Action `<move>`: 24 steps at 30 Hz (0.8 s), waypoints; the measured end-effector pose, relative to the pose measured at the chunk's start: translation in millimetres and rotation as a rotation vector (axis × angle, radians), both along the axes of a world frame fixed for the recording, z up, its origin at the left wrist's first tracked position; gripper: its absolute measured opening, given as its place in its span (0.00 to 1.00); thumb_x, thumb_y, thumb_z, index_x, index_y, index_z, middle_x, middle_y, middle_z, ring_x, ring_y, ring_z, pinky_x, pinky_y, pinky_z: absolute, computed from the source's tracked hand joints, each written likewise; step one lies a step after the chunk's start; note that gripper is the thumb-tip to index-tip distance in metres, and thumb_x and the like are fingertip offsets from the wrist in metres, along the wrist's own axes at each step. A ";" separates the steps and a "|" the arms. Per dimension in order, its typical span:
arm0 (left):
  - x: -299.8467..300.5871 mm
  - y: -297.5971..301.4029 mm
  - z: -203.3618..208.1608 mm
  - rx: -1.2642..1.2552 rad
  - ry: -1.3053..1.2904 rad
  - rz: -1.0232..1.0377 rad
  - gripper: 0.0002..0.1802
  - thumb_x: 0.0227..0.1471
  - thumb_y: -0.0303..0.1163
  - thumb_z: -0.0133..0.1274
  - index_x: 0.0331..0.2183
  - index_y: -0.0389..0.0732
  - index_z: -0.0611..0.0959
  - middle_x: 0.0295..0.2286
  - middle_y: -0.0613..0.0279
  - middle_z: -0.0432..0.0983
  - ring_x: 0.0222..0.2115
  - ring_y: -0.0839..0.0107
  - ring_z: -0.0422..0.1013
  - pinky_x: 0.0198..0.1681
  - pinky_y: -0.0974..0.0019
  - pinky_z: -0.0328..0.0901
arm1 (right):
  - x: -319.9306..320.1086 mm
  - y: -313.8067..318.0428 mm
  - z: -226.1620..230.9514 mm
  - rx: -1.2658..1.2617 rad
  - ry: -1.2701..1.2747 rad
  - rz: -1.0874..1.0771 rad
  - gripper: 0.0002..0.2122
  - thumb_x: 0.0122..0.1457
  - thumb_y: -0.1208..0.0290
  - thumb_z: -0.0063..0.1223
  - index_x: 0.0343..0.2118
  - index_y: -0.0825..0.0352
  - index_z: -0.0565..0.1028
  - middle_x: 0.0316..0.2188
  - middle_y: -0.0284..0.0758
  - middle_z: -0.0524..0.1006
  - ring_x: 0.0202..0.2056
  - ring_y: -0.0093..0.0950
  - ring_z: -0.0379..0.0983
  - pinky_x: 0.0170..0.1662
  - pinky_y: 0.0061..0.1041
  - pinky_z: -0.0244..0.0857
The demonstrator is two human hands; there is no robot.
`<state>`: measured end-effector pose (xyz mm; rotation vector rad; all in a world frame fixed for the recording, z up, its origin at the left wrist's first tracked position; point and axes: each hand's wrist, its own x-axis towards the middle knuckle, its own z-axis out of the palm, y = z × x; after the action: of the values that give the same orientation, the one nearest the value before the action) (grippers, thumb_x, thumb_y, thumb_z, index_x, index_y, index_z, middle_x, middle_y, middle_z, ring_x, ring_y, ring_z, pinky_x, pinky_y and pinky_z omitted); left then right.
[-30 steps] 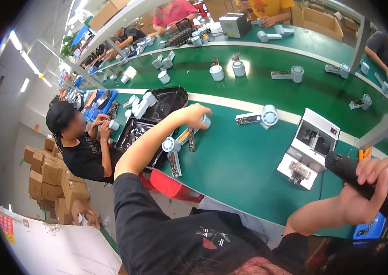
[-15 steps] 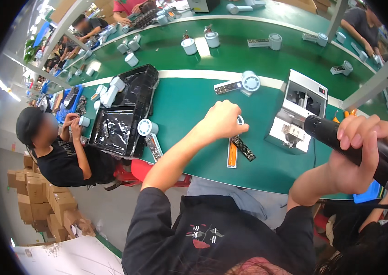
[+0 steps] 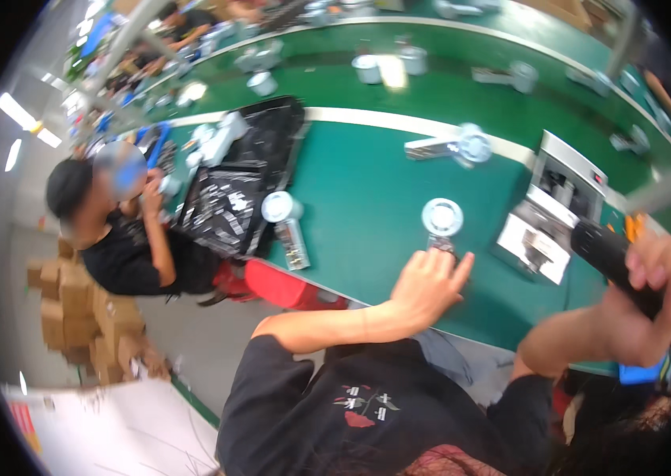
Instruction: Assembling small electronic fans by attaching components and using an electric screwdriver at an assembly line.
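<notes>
The right hand (image 3: 635,321) is closed around a black tool (image 3: 603,254). The left hand (image 3: 427,287), thumb spread, covers the handle (image 3: 439,240) of a fan (image 3: 442,217) on the table (image 3: 351,174), left of a white machine (image 3: 552,208); I cannot tell whether it grips.

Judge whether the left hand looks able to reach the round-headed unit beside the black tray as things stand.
Probably yes: only green tabletop shows between the left hand and the round-headed unit, though the hand is at a nearer unit.

No readable text; shirt print (image 3: 358,418) too blurred.
</notes>
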<state>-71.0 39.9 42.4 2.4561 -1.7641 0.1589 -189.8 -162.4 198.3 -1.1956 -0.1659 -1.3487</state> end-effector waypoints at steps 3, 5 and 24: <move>-0.2 -5.6 -8.2 0.055 -0.076 -0.064 0.37 0.43 0.51 0.65 0.51 0.41 0.77 0.32 0.61 0.72 0.36 0.66 0.69 0.36 0.64 0.62 | -11.1 -11.5 -8.2 -0.046 -0.004 -0.040 0.03 0.62 0.76 0.43 0.34 0.66 0.63 0.25 0.31 0.60 0.27 0.23 0.58 0.37 0.28 0.54; 0.3 -3.6 -2.8 0.069 -0.095 -0.083 0.33 0.41 0.53 0.65 0.45 0.43 0.78 0.30 0.63 0.71 0.35 0.67 0.69 0.34 0.65 0.61 | -12.0 -13.7 -12.9 -0.044 -0.007 -0.012 0.03 0.62 0.75 0.43 0.35 0.66 0.62 0.26 0.31 0.60 0.27 0.22 0.58 0.37 0.28 0.54; 39.7 47.7 14.0 -0.226 0.379 -0.220 0.35 0.42 0.25 0.66 0.56 0.41 0.77 0.54 0.45 0.65 0.54 0.45 0.66 0.55 0.50 0.66 | 22.4 -36.0 7.8 -0.391 -0.243 0.011 0.13 0.62 0.73 0.56 0.42 0.77 0.69 0.18 0.42 0.68 0.16 0.28 0.70 0.24 0.28 0.71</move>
<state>-31.3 87.6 56.4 1.9644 -1.7218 -0.1139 -167.4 -198.4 206.1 -1.3437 -0.6325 -1.4918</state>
